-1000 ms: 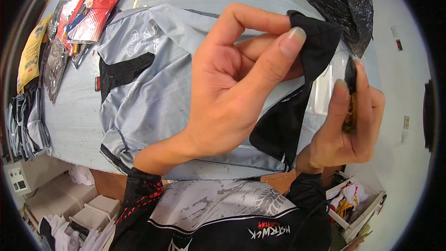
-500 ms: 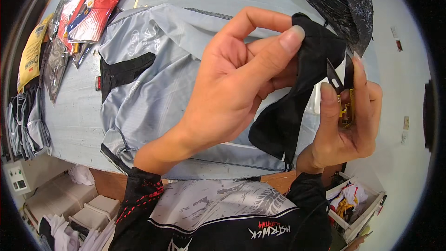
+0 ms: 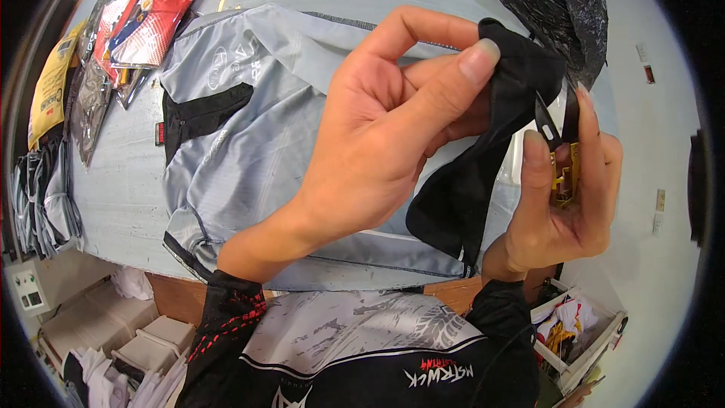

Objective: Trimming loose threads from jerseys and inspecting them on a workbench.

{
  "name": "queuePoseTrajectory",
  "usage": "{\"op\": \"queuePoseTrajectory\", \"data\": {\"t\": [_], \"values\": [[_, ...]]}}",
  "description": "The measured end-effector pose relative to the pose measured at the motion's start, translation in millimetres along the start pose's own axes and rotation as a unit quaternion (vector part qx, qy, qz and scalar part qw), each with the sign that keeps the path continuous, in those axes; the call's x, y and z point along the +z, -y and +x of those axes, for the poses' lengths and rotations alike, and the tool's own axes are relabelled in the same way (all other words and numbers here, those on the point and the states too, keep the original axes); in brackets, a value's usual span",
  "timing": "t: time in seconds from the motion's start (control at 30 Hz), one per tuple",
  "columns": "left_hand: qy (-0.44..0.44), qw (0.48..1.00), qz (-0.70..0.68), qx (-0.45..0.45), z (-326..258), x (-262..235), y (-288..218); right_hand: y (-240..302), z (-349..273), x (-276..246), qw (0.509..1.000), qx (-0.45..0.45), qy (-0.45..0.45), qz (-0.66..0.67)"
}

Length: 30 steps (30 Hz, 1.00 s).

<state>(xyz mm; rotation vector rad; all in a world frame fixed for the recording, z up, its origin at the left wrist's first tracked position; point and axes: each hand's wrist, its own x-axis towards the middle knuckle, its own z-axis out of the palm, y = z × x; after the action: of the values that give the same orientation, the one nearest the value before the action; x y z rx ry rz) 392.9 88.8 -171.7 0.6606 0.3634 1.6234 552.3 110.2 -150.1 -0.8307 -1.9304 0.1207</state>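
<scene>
My left hand (image 3: 393, 128) pinches the edge of a black cloth piece (image 3: 521, 68) between thumb and fingers and holds it up above the table. The cloth hangs down toward a grey garment (image 3: 249, 159) with black trim, which is spread beneath. In my right hand (image 3: 563, 204) is a pair of small thread snips (image 3: 559, 143) with dark blades and a yellow part. Thumb and fingers press on its two sides. The blades stand apart, their tips at the cloth's right edge; whether they touch it I cannot tell.
Packaged garments in clear bags (image 3: 143, 23) lie at the table's far left, beside a yellow packet (image 3: 53, 91) and folded grey garments (image 3: 45, 196). A black plastic bag (image 3: 559, 15) sits at the far right. Below the table stand storage boxes (image 3: 98, 317) and a white drawer (image 3: 589, 347) with cloth.
Both hands stay almost in place. The black cloth and the snips have shifted very slightly to the right.
</scene>
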Motion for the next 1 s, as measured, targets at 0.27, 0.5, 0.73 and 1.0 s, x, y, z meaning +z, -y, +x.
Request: {"op": "queuePoseTrajectory", "data": {"t": [0.27, 0.5, 0.73, 1.0], "values": [[-0.023, 1.0, -0.002, 0.003, 0, 7, 1, 2, 1, 0, 1.0, 0.012, 0.003, -0.005], [-0.001, 1.0, 0.0, 0.011, 1, 2, 2, 4, 1, 1, 1.0, 0.024, 0.0, 0.003], [-0.041, 0.999, 0.017, 0.008, -1, 7, 4, 0, 0, 0, 1.0, -0.006, -0.011, -0.007], [-0.02, 0.999, 0.03, 0.015, 0, 3, 5, -7, 3, -6, 0.999, 0.014, -0.031, 0.016]]}}
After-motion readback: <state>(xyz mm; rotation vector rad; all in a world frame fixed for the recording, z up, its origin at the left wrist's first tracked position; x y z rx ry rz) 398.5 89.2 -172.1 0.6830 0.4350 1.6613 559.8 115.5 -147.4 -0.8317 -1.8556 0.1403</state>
